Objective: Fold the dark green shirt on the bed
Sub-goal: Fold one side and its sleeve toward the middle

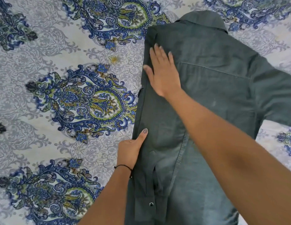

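Note:
The dark green shirt (211, 88) lies back side up on the patterned bed, collar at the far end. Its left side is folded inward over the back, and that sleeve runs down the folded strip to a cuff with a snap button near the bottom. The other sleeve stretches out to the right edge. My right hand (162, 73) lies flat with straight fingers on the upper part of the folded side, pressing it. My left hand (131, 150) grips the shirt's left folded edge lower down, thumb on top and fingers tucked underneath, out of sight.
The bedsheet (63, 62) is white-grey with large blue and green paisley motifs and spreads wide to the left of the shirt. A smaller stretch of sheet shows at the right, below the outstretched sleeve.

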